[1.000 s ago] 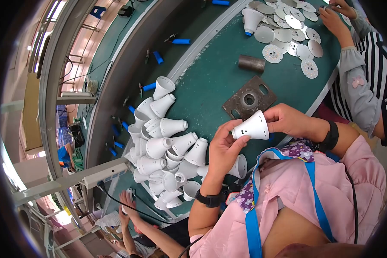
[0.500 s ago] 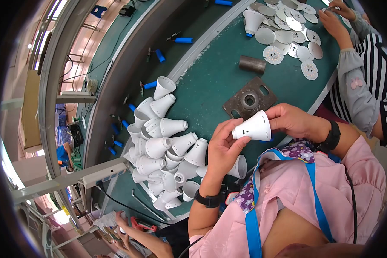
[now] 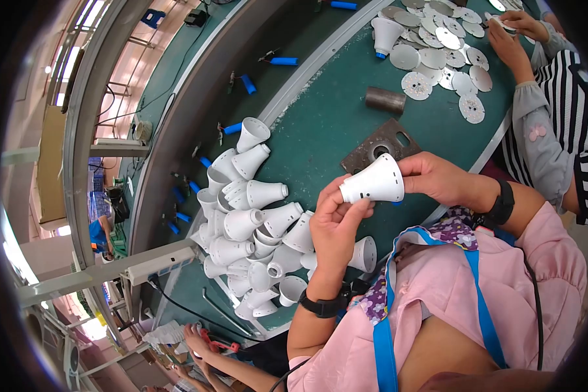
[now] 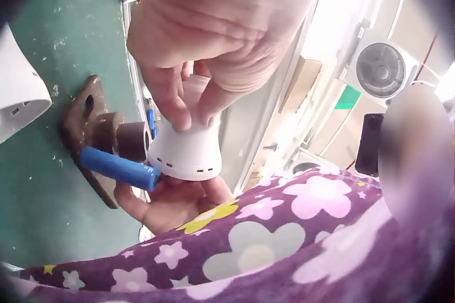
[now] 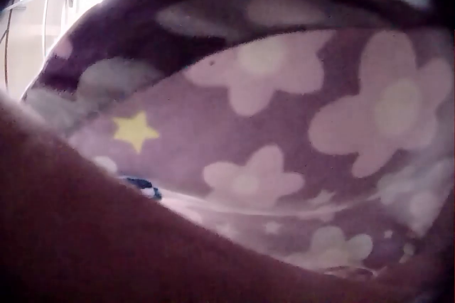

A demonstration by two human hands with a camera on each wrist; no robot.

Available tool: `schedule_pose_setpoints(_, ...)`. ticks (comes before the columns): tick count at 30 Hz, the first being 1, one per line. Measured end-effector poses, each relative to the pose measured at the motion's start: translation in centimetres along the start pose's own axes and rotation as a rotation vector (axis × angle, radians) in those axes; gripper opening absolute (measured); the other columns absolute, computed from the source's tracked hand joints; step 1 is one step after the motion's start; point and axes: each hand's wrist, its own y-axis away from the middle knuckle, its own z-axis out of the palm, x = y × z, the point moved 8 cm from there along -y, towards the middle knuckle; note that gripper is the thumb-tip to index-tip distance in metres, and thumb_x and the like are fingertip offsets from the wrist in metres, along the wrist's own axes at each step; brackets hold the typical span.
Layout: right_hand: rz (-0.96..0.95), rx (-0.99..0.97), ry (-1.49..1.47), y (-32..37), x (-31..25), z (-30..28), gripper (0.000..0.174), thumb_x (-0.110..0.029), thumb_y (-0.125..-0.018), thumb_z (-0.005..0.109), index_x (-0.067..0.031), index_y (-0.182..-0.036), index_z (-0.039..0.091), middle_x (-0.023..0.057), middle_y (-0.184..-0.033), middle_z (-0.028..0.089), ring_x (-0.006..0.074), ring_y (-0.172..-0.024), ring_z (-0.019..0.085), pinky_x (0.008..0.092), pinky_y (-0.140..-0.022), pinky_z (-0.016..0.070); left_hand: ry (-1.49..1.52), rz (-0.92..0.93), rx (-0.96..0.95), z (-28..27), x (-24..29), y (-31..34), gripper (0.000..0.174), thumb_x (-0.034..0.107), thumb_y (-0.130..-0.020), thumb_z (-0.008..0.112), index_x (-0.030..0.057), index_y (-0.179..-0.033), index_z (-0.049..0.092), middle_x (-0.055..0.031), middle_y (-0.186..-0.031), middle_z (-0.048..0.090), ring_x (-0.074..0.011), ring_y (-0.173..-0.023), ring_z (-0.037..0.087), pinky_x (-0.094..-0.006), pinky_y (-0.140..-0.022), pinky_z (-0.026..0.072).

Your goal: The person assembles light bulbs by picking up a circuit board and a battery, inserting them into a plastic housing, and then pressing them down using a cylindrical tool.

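Observation:
In the head view a white cone-shaped housing (image 3: 380, 181) is held on its side above the bench. My left hand (image 3: 334, 230) pinches its narrow end, and my right hand (image 3: 438, 178) grips the wide rim. The left wrist view shows the left hand (image 4: 213, 40) with thumb and finger on the housing (image 4: 189, 148), the right hand (image 4: 174, 207) at the slotted rim. Beside the right fingers is a blue cylinder (image 4: 119, 168); whether they hold it I cannot tell. Flowered cloth (image 5: 249, 104) fills most of the right wrist view, with the housing out of sight.
A metal plate with a round boss (image 3: 371, 145) lies behind the housing, a metal tube (image 3: 385, 100) beyond it. White housings (image 3: 243, 225) are heaped at left, silver discs (image 3: 431, 57) at the far right. Another person's sleeve (image 3: 536, 124) is at right; blue parts (image 3: 249, 84) line the channel.
Both hands have shifted the housing slightly left and away from the body, and it now tilts more. At the lower left, another person's hands have moved.

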Motion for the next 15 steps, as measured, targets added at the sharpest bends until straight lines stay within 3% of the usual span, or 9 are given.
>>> schedule_pose_setpoints(2,0.001,-0.005,-0.039,-0.1,0.3,-0.1,0.030,-0.013,-0.087,0.053,0.0001,-0.113,0.056,0.0025,-0.101,0.060,0.0072,-0.090,0.053,0.0230,-0.080,0.0422,0.039,-0.025,0.009,-0.1,-0.2,0.0,0.030,-0.001,-0.084,0.052,-0.0033,-0.113,0.048,-0.0152,-0.117,0.049,-0.0197,-0.082,0.062,-0.0276,-0.069,0.0543)
schedule_pose_setpoints(4,0.004,0.000,-0.017,-0.1,-0.1,0.3,0.029,-0.013,-0.088,0.052,0.0002,-0.113,0.056,0.0025,-0.101,0.060,0.0070,-0.091,0.053,0.0227,-0.080,0.0420,0.175,-0.112,0.017,-0.2,-1.0,0.0,0.022,0.007,-0.088,0.050,-0.0015,-0.108,0.051,-0.0136,-0.107,0.056,-0.0199,-0.079,0.062,-0.0307,-0.071,0.0537)
schedule_pose_setpoints(6,0.007,0.005,0.006,-0.2,0.0,0.4,0.029,-0.012,-0.088,0.050,0.0004,-0.113,0.056,0.0026,-0.101,0.061,0.0067,-0.091,0.053,0.0224,-0.080,0.0419,0.280,-0.175,0.004,-0.3,-1.9,-0.1,0.023,0.007,-0.088,0.050,-0.0019,-0.109,0.052,-0.0127,-0.107,0.056,-0.0191,-0.081,0.062,-0.0304,-0.071,0.0537)
schedule_pose_setpoints(9,-0.056,0.072,0.101,-0.4,0.7,-0.1,0.030,-0.014,-0.085,0.056,-0.0011,-0.112,0.055,0.0019,-0.098,0.059,0.0088,-0.087,0.053,0.0229,-0.078,0.0416,0.408,-0.232,-0.003,-0.8,-2.6,-0.2,0.023,0.009,-0.088,0.051,-0.0008,-0.108,0.053,-0.0114,-0.101,0.058,-0.0186,-0.082,0.062,-0.0305,-0.071,0.0533)
schedule_pose_setpoints(11,-0.427,0.214,0.571,0.8,-1.6,-0.2,0.034,-0.016,-0.076,0.065,-0.0042,-0.105,0.052,0.0037,-0.091,0.055,0.0157,-0.081,0.054,0.0264,-0.072,0.0433,0.432,-0.225,0.006,-1.2,-2.4,-0.3,0.022,0.011,-0.088,0.052,0.0007,-0.107,0.053,-0.0110,-0.096,0.061,-0.0188,-0.081,0.062,-0.0308,-0.071,0.0529)
schedule_pose_setpoints(12,-0.429,0.210,0.572,0.8,-1.3,-0.1,0.034,-0.016,-0.076,0.065,-0.0042,-0.105,0.052,0.0037,-0.091,0.055,0.0157,-0.081,0.054,0.0264,-0.072,0.0433,0.455,-0.232,0.023,-1.4,-2.3,-0.4,0.020,0.011,-0.088,0.052,0.0011,-0.105,0.054,-0.0107,-0.094,0.061,-0.0187,-0.080,0.062,-0.0304,-0.071,0.0527)
schedule_pose_setpoints(14,-0.503,0.370,1.040,1.3,-1.6,0.3,0.040,-0.019,-0.067,0.071,-0.0069,-0.099,0.048,0.0070,-0.085,0.049,0.0237,-0.078,0.053,0.0315,-0.066,0.0443,0.475,-0.241,0.039,-1.5,-2.3,-0.4,0.018,0.012,-0.088,0.052,0.0015,-0.102,0.054,-0.0103,-0.093,0.062,-0.0186,-0.079,0.063,-0.0301,-0.070,0.0526)
schedule_pose_setpoints(15,-0.555,0.393,1.089,1.2,-1.7,0.5,0.034,-0.020,-0.066,0.070,-0.0083,-0.092,0.050,0.0072,-0.080,0.049,0.0249,-0.073,0.054,0.0343,-0.059,0.0449,0.484,-0.250,0.036,-1.4,-2.3,-0.4,0.017,0.013,-0.088,0.053,0.0019,-0.101,0.055,-0.0101,-0.092,0.062,-0.0181,-0.078,0.063,-0.0293,-0.069,0.0522)
